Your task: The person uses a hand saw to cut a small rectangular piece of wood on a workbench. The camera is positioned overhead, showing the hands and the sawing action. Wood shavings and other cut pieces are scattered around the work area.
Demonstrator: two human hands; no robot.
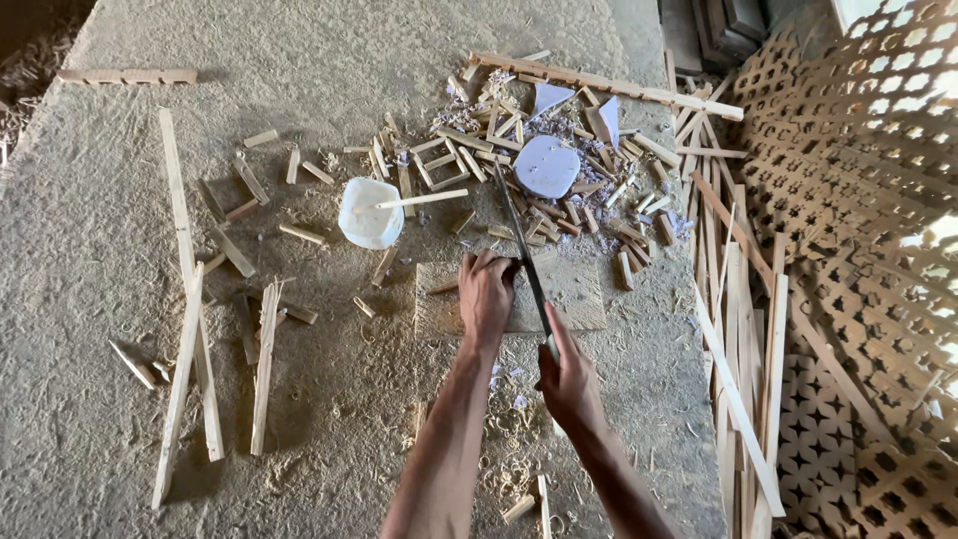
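My right hand (567, 376) grips the handle of a long thin saw blade (521, 240) that slants away across a flat wooden board (574, 294). On that board my left hand (486, 292) is closed over a small wood piece (442, 286), right beside the blade. Both forearms reach in from the bottom edge.
A white tub (366, 218) with a stick in it stands behind the board. Several short wood offcuts (479, 135), shavings and white shards (546, 165) lie scattered beyond. Long slats (185, 289) lie at left, more slats (738, 329) and carved lattice panels (858, 200) at right.
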